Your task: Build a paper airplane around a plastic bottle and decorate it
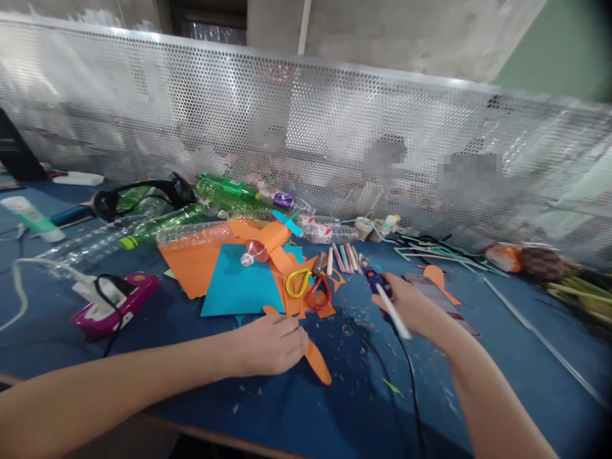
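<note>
My left hand [272,344] is closed over an orange paper piece [318,363], whose rounded ends stick out on both sides. My fingers hide its middle. Farther right, my right hand [406,303] grips a dark blue hot glue gun [373,278]. A white glue stick [393,312] juts from the gun's back end toward me. Between my hands and a little beyond them lie scissors with yellow and red handles [299,284], on orange paper scraps. Behind my left hand rests a blue paper sheet [241,284]. A small bottle wrapped in orange paper wings [275,236] sits at its far edge.
Plastic bottles [229,188] lie along the perforated metal screen [205,102]. A magenta power strip [115,306] stands at left. Several chalk-like sticks [345,259] lie near the glue gun. A phone [442,299] is beside my right wrist, and a black cord [412,376] crosses the blue table.
</note>
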The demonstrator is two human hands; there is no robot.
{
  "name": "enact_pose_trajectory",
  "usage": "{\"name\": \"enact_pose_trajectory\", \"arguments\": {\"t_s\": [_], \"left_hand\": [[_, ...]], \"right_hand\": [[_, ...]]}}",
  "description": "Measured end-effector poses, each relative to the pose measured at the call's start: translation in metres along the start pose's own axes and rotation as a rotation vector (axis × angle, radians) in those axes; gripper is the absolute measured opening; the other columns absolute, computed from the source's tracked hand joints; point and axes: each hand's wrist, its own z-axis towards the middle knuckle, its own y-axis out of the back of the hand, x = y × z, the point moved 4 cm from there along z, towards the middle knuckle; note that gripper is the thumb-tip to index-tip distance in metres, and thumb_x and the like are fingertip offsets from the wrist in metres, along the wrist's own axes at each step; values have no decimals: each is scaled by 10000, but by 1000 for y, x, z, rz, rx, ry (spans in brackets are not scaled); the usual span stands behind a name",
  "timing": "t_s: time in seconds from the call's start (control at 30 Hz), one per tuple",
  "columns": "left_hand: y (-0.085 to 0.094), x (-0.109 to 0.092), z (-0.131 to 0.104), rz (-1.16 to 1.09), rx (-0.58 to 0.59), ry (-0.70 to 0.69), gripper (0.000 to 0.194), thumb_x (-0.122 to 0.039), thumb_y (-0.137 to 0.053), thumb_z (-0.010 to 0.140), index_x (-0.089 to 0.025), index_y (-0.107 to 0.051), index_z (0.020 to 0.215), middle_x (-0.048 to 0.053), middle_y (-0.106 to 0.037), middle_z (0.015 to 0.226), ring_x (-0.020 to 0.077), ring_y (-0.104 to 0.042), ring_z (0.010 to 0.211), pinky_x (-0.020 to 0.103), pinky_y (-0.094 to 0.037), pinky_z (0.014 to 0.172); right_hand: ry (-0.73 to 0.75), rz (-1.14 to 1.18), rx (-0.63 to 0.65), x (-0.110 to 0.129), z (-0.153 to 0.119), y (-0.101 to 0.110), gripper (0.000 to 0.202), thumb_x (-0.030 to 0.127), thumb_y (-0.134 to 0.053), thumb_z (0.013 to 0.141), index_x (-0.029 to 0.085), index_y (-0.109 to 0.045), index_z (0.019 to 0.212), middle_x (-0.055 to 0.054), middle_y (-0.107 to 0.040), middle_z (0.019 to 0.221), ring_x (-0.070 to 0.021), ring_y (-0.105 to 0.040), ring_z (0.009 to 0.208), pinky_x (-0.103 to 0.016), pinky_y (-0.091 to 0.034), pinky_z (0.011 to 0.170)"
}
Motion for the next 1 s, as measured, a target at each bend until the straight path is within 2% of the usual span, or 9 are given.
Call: {"name": "enact_pose_trajectory", "arguments": {"t_s": [0.07, 0.2, 0.3, 0.37, 0.47, 0.6, 0.8, 1.0], "left_hand": [[-3, 4, -7, 37, 73, 54, 246, -54, -385, 905, -55, -600, 1023, 121, -656, 853, 214, -606, 754, 320, -498, 620], [-6, 15, -16, -31, 168, 182, 197, -61, -416, 898, -104, -599, 955, 86, -633, 788, 211, -600, 720, 309, -492, 581], [-7, 17, -22, -276, 185, 294, 157, -187, -461, 920, -125, -605, 912, 89, -636, 822, 214, -605, 793, 332, -508, 694], [-5, 16, -27, -435, 148, 362, 215, -290, -484, 918, -120, -615, 935, 110, -641, 881, 229, -602, 871, 363, -497, 789], [-1, 17, -34, -567, 93, 446, 281, -340, -525, 884, -114, -623, 1019, 139, -627, 1015, 260, -566, 1008, 398, -469, 884], [1, 15, -40, -582, 113, 527, 430, -437, -559, 843, -131, -610, 1142, 174, -570, 1155, 320, -478, 1149, 482, -432, 951], [4, 3, -36, -549, 158, 523, 473, -440, -533, 856, -118, -584, 1198, 190, -551, 1189, 338, -485, 1124, 505, -461, 912], [3, -1, -35, -481, 147, 500, 476, -423, -509, 877, -60, -575, 1178, 201, -591, 1154, 333, -505, 1111, 480, -464, 921]], "right_hand": [[25, 223, -63, 13, -1, 3, 123, 307, -530, 771, 198, -555, 824, -64, -642, 784, -217, -606, 724, -293, -443, 648], [8, 545, 55, 40, -8, -11, 326, 471, -482, 815, 209, -490, 621, -8, -546, 607, -159, -502, 570, -277, -403, 554], [-11, 728, 186, 51, -15, -24, 392, 515, -485, 832, 199, -470, 600, 18, -470, 552, -126, -427, 532, -257, -361, 524], [-16, 797, 293, 53, -19, -29, 390, 523, -494, 836, 195, -486, 626, 27, -451, 548, -120, -417, 537, -247, -354, 522], [-1, 770, 424, 54, -24, -30, 402, 542, -518, 821, 197, -494, 615, 20, -468, 566, -122, -436, 556, -241, -374, 542], [-51, 629, 540, 54, -29, -25, 392, 567, -578, 751, 204, -542, 607, -5, -549, 592, -139, -485, 571, -238, -397, 525], [-182, 573, 562, 56, -35, -28, 336, 552, -643, 677, 220, -601, 652, -17, -629, 595, -155, -547, 545, -232, -414, 468], [-117, 526, 491, 57, -39, -36, 296, 529, -622, 731, 237, -665, 703, -2, -645, 578, -157, -548, 501, -236, -406, 449]]}}
